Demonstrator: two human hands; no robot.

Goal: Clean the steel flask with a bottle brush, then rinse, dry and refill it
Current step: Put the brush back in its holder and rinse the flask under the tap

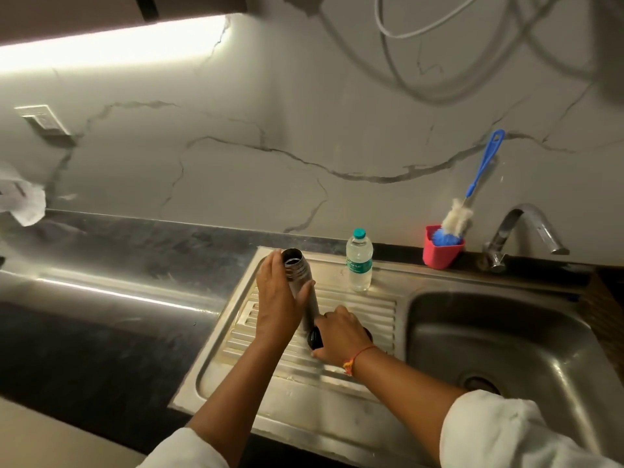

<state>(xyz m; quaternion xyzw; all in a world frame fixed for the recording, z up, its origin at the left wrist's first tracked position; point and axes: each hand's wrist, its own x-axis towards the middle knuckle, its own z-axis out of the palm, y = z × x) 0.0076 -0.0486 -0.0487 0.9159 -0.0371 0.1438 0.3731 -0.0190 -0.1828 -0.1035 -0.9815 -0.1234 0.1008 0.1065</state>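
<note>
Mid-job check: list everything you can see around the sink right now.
sink: one, steel, basin at right
drainboard: one, steel, ridged, left of basin
tap: one, steel, back right
cup: one, red, beside tap
bottle brush: one, blue handle, standing in cup
water bottle: one, clear, teal lid, upright at drainboard's back
steel flask: one, silver, mouth open, over drainboard
cap: one, black, beside flask's base
cloth: one, white, far left
left hand: grips flask
right hand: holds cap
</note>
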